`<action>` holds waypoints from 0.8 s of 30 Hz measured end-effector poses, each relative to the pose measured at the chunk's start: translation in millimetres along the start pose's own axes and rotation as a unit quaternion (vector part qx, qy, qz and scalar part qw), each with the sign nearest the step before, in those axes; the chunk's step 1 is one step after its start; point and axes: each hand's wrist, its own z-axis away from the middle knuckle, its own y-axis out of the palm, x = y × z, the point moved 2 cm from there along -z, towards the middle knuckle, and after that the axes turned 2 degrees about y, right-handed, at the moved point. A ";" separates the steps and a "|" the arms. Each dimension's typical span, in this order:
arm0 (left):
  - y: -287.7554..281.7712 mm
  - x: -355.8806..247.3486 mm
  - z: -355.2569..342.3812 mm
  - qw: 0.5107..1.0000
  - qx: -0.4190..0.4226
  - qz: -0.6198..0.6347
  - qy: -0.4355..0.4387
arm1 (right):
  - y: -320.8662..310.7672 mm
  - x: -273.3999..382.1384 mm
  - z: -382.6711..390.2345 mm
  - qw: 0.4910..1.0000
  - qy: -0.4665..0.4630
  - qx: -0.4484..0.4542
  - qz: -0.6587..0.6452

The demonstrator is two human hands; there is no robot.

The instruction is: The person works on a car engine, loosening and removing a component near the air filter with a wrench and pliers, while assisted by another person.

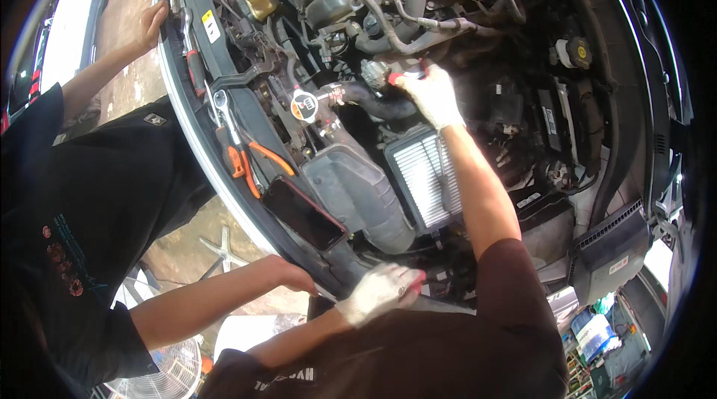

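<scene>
My right hand (432, 94), in a white glove with red on the fingers, reaches into the engine bay. Its fingers are bent together at a metal fitting (376, 72) beside a black hose (388, 106); what they grip is hidden. Below that forearm lies a pleated white air filter (420, 175) in a dark frame, with a black plastic duct (362, 194) on its left. My left hand (381, 293), gloved alike, is curled and slightly blurred over the bay's near edge. Anything inside its fingers cannot be made out.
Along the left edge lie a phone (305, 212), orange-handled pliers (269, 158), a ratchet (221, 100) and a red-handled tool (196, 70). A radiator cap (304, 106) sits nearby. Another person's bare hands (153, 24) rest at the car's edge. A black cover (609, 257) stands at right.
</scene>
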 end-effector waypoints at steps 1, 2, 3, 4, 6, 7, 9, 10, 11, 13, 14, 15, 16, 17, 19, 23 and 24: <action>-19.1 -15.3 -6.3 0.992 -0.004 0.126 -0.020 | 0.1 2.3 2.2 1.000 -0.005 -0.012 -0.003; -53.4 -39.1 -21.7 0.994 -0.028 0.101 -0.028 | 0.2 2.5 4.9 1.000 -0.007 -0.024 -0.008; -84.5 -48.8 -44.8 0.993 -0.063 0.090 -0.042 | -4.7 1.1 9.0 1.000 -0.003 -0.029 -0.005; -117.2 -57.3 -67.3 0.990 -0.100 0.077 -0.062 | -4.5 1.6 12.5 0.999 -0.003 -0.036 0.004; -155.0 -38.6 -128.4 0.974 -0.198 -0.009 -0.105 | -9.0 5.7 16.4 0.998 -0.017 -0.051 0.027; -164.7 -10.0 -161.8 0.962 -0.255 -0.057 -0.077 | -16.4 13.3 19.9 0.998 -0.015 -0.045 0.044; -176.1 55.2 -216.6 0.930 -0.251 -0.236 -0.129 | -21.4 15.4 17.5 0.999 0.003 -0.013 0.033; -184.0 76.0 -233.7 0.917 -0.186 -0.282 -0.211 | -13.9 12.6 13.3 1.000 -0.005 -0.006 0.002; -192.9 106.3 -243.2 0.901 -0.156 -0.309 -0.263 | -8.4 29.6 15.4 0.999 -0.019 -0.017 0.039; -192.9 129.6 -259.8 0.875 -0.127 -0.329 -0.330 | -6.9 17.4 12.5 1.000 -0.013 -0.018 0.019; -198.0 130.9 -266.4 0.898 -0.084 -0.286 -0.322 | -10.1 16.0 13.3 0.999 -0.012 -0.025 0.035; -201.4 129.1 -272.9 0.919 -0.035 -0.239 -0.313 | -20.0 12.4 16.7 0.999 -0.001 -0.031 0.037; -211.5 120.5 -279.0 0.934 0.039 -0.167 -0.313 | -27.4 14.9 21.0 0.999 -0.003 -0.020 0.034; -218.7 134.2 -278.2 0.934 0.041 -0.156 -0.318 | -27.1 21.0 23.6 0.999 -0.013 -0.004 0.029; -221.7 168.4 -273.7 0.943 0.053 0.001 -0.328 | -24.2 20.3 17.7 1.000 -0.021 0.009 0.022; -198.5 142.6 -273.8 0.939 0.013 -0.181 -0.292 | -31.6 8.3 17.5 0.999 0.017 0.038 0.010; -195.9 135.9 -273.7 0.929 -0.005 -0.230 -0.289 | -32.2 7.9 17.1 0.999 0.006 0.030 0.010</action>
